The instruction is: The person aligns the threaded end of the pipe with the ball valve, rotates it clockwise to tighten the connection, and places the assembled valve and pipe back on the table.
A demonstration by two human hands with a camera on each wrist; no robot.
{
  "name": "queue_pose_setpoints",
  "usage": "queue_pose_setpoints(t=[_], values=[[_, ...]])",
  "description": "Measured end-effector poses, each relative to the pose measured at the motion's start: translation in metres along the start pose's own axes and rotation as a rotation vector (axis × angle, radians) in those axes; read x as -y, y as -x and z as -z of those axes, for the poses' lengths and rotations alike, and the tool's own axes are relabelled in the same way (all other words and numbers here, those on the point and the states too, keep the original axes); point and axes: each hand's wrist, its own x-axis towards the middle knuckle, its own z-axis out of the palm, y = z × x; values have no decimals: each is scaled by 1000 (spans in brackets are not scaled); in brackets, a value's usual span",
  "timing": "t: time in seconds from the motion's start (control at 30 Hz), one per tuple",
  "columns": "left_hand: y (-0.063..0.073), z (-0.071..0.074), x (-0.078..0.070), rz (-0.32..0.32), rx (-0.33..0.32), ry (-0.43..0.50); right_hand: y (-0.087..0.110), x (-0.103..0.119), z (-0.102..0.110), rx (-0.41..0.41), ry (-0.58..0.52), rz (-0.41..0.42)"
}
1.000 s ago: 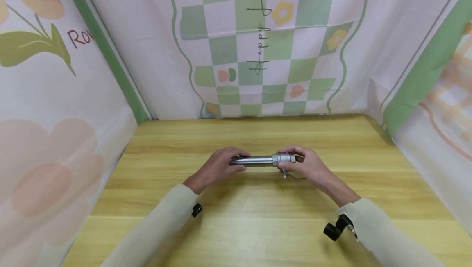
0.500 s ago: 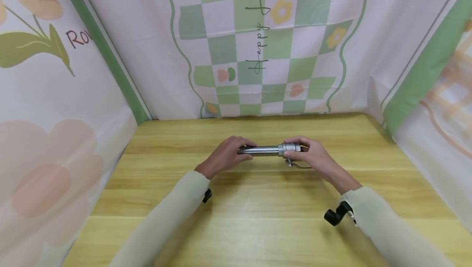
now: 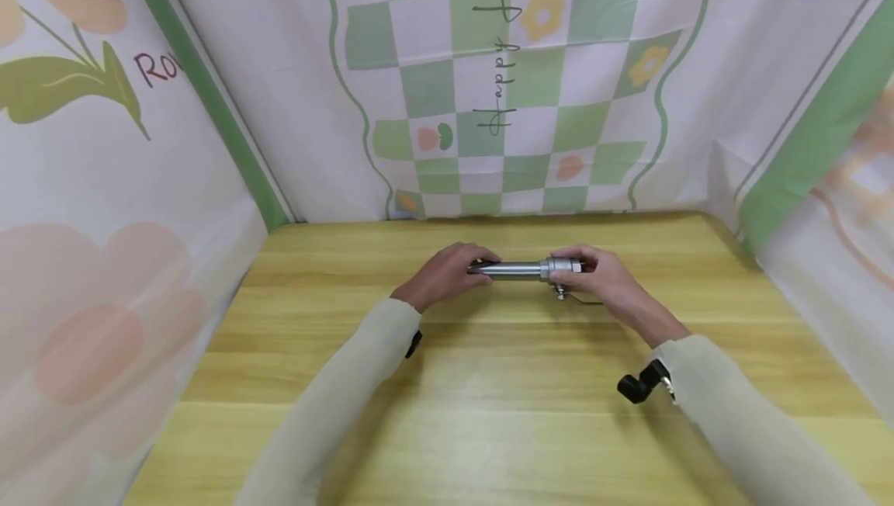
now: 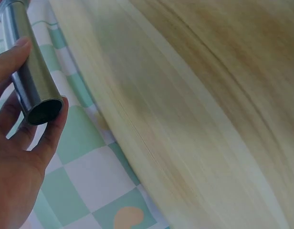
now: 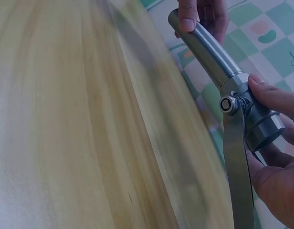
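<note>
A shiny metal pipe (image 3: 515, 270) lies level between my hands, joined at its right end to a ball valve (image 3: 561, 267). My left hand (image 3: 450, 275) grips the pipe's free end, thumb on the near side and fingers on the far side; the open round mouth of the pipe (image 4: 44, 110) shows in the left wrist view. Around the valve body, my right hand (image 3: 606, 285) holds with thumb and fingers. The valve's flat lever handle (image 5: 236, 167) extends from a nut on its stem. Part of the valve is hidden by the right hand.
Beneath the hands is a wood-grain table (image 3: 489, 405). A printed checkered curtain (image 3: 482, 87) hangs along its back edge, with more printed cloth (image 3: 140, 258) at the left side. A black wrist mount (image 3: 642, 383) sticks out by the right sleeve.
Both hands have carried the pipe and valve away from me, toward the table's back edge, and slightly right. The grips look the same.
</note>
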Motion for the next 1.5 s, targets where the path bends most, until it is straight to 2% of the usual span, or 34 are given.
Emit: queue_pose_setpoints(t=[0.27,0.5,0.77,1.2,1.5], values=[[-11,1,3,-5,0,-8,-10,-1,3,-25,-12,-3],[-15,0,9,40,20,-11,-22,-4,0,-7,21,-40],[-21,-3,15,59,42,-4,-33,-12,-2,10,16,-80],[-26,-15,23,103,72,62,-36,-16,-3,24,20,-119],[-27,-22,25,118,76,76,-35,-20,-2,-5,32,-153]])
